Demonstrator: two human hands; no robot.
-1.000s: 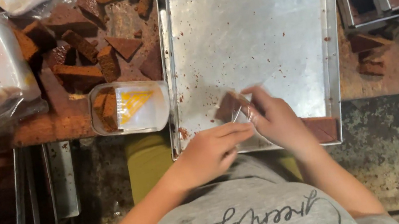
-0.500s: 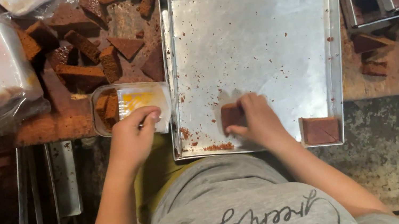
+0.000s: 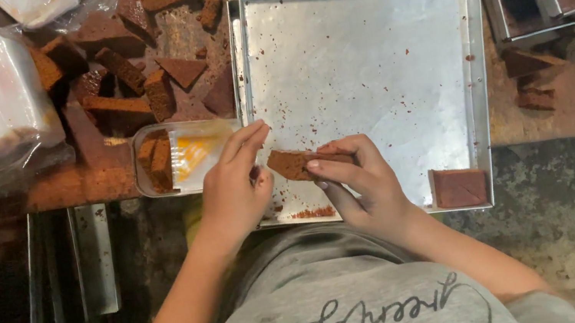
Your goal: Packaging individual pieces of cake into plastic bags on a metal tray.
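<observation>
My right hand (image 3: 365,183) pinches a brown cake slice (image 3: 297,163) btwn thumb and fingers, held flat just above the near edge of the metal tray (image 3: 363,55), so crumbs fall on the tray. Left hand (image 3: 235,186) is loosely spread, fingertips near the slice's left end, beside the clear plastic tub (image 3: 181,156) w/ two pieces already in. One square piece (image 3: 459,187) sits in the tray's near right corner; offcuts (image 3: 133,78) piled past the tub.

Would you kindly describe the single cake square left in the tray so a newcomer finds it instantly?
Start at the big square metal tray. Follow its near rim to the corner on the person's right: the brown cake square lies there, flat, whole and alone, unlike the broken piece in the hands.
</observation>
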